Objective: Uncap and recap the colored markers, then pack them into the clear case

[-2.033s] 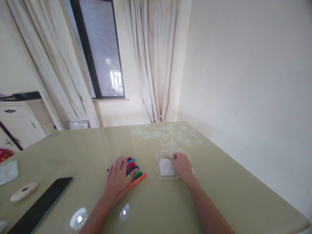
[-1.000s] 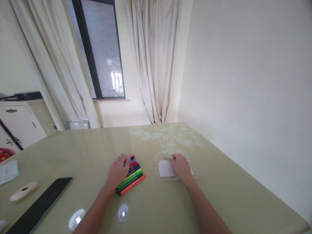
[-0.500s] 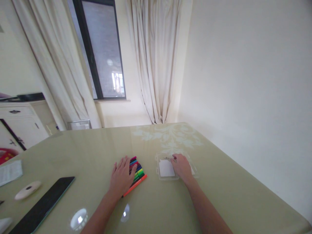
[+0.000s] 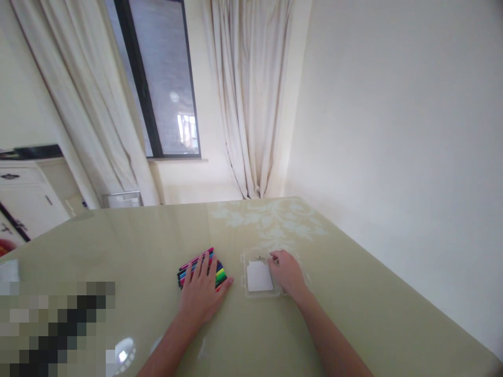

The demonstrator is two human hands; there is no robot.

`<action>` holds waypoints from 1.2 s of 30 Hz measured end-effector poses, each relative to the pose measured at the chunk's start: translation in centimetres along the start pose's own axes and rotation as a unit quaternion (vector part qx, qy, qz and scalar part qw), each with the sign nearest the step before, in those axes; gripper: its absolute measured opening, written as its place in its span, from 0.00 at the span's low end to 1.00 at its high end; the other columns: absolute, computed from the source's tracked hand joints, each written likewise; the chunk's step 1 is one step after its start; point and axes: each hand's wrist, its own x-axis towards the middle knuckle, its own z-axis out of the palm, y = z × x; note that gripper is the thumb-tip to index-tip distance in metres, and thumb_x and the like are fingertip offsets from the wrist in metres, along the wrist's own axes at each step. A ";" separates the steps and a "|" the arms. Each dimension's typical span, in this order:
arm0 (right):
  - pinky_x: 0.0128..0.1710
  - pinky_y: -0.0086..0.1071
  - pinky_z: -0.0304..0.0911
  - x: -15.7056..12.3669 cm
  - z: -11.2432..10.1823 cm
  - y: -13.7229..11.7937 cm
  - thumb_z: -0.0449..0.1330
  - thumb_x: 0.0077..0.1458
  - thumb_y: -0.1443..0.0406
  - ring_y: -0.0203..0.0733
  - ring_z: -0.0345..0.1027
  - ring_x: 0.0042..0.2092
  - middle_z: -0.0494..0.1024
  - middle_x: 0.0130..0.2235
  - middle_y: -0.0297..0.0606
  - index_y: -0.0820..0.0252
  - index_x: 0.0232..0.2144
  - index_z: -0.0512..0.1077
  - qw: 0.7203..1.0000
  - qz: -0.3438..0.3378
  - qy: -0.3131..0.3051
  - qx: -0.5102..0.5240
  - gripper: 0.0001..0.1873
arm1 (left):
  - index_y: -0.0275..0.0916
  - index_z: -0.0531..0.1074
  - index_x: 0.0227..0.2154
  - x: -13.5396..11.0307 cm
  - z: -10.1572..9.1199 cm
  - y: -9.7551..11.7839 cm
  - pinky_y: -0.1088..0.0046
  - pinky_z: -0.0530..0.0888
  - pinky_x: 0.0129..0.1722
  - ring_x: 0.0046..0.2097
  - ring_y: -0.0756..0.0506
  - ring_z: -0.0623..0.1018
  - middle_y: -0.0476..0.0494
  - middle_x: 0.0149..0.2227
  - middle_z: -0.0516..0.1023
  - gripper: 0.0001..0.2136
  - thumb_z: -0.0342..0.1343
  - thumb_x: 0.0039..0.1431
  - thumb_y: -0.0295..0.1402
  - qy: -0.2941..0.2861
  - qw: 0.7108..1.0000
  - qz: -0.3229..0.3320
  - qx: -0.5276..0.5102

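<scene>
Several coloured felt-tip pens [image 4: 220,273] lie side by side on the table. My left hand [image 4: 202,293] rests flat over them, fingers spread, its thumb at the near right end of the row. To the right is a clear plastic box [image 4: 263,295], with a stack of white cards [image 4: 259,276] in its left part. Small dark items [image 4: 260,258] sit just behind the cards, too small to name. My right hand [image 4: 288,273] is over the right part of the box with its fingers curled together. Whatever is between its fingertips is hidden.
The glossy table [image 4: 353,309] runs up to the wall at the right. A pixelated patch [image 4: 58,330] covers the near left, with a long dark shape in it. Part of a pale item [image 4: 8,271] shows at the left edge. Curtains [image 4: 251,104] hang beyond the table.
My left hand has slid toward the near right side of the pens, its thumb now covering the orange one. The pens look closer together. My right hand stays at the box; the view shifts slightly.
</scene>
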 end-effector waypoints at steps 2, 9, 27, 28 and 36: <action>0.51 0.33 0.63 -0.2 0.3 -0.5 0.56 0.63 0.66 0.46 0.75 0.49 0.81 0.47 0.46 0.59 0.48 0.79 1.000 -0.014 -0.007 0.011 0.15 | 0.37 0.67 0.63 -0.2 -0.4 -0.3 0.47 0.47 0.71 0.71 0.32 0.58 0.31 0.70 0.60 0.34 0.52 0.62 0.55 0.018 0.999 0.016 -0.024; 0.44 0.32 0.63 -0.8 -0.3 -1.6 0.56 0.63 0.65 0.45 0.76 0.44 0.82 0.43 0.45 0.59 0.42 0.80 0.999 -0.014 -0.033 0.011 0.13 | 0.46 0.77 0.37 -1.3 -2.4 -0.4 0.54 0.65 0.62 0.61 0.36 0.70 0.43 0.59 0.73 0.07 0.57 0.63 0.40 0.000 0.989 0.084 -0.122; 0.32 0.31 0.63 -4.9 1.0 -9.2 0.67 0.55 0.52 0.39 0.69 0.32 0.80 0.33 0.34 0.52 0.45 0.80 0.847 -0.089 -0.124 0.509 0.18 | 0.38 0.77 0.39 -0.9 -5.4 3.4 0.74 0.73 0.31 0.31 0.48 0.77 0.46 0.32 0.81 0.24 0.58 0.58 0.57 -0.092 0.755 -0.106 -0.640; 0.32 0.32 0.64 -4.9 1.0 -9.2 0.69 0.53 0.52 0.39 0.69 0.32 0.79 0.33 0.34 0.52 0.44 0.80 0.843 -0.078 -0.123 0.517 0.18 | 0.38 0.77 0.39 -0.9 -5.3 3.5 0.75 0.73 0.30 0.30 0.48 0.78 0.46 0.32 0.81 0.25 0.59 0.58 0.58 -0.099 0.751 -0.119 -0.642; 0.31 0.29 0.60 -3.1 -0.1 -7.5 0.73 0.46 0.58 0.37 0.69 0.34 0.79 0.35 0.34 0.56 0.36 0.78 0.764 -0.005 -0.076 0.641 0.15 | 0.37 0.80 0.42 -1.2 -5.5 3.8 0.74 0.76 0.30 0.31 0.48 0.79 0.38 0.40 0.84 0.26 0.61 0.55 0.57 -0.175 0.715 -0.123 -0.666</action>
